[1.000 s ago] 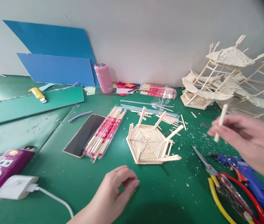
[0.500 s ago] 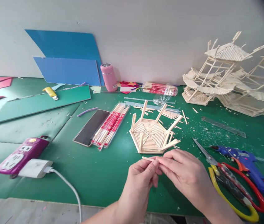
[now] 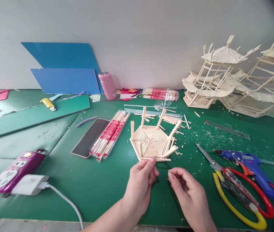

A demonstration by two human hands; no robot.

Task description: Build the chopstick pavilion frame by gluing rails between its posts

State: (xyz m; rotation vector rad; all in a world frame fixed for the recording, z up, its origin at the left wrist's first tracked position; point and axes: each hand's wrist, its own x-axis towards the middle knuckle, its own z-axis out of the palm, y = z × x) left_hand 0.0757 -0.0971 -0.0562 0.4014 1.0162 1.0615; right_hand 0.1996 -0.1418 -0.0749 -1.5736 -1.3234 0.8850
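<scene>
My left hand (image 3: 140, 182) pinches a thin wooden stick (image 3: 165, 159) between thumb and fingers, level with the near edge of a stick frame. That frame (image 3: 150, 141) has a polygonal base of sticks laid in rings, with several short posts leaning outward from its corners. Whether the pinched stick touches the frame I cannot tell. Just right of it, above the green tabletop, my right hand (image 3: 188, 193) has thumb and forefinger drawn together; anything between their tips is too small to make out.
Scissors (image 3: 215, 165) and a blue glue gun (image 3: 253, 164) lie at the right. Left are a phone (image 3: 89, 137), packed sticks (image 3: 110, 135) and a purple power strip (image 3: 15, 170) with a cable. Finished stick towers (image 3: 208, 80) stand at back right, a pink bottle (image 3: 108, 85) at back middle.
My right hand has come off the stick and moved down, apart from my left hand. My left hand has brought the stick up to the frame's near edge. The view has shifted slightly.
</scene>
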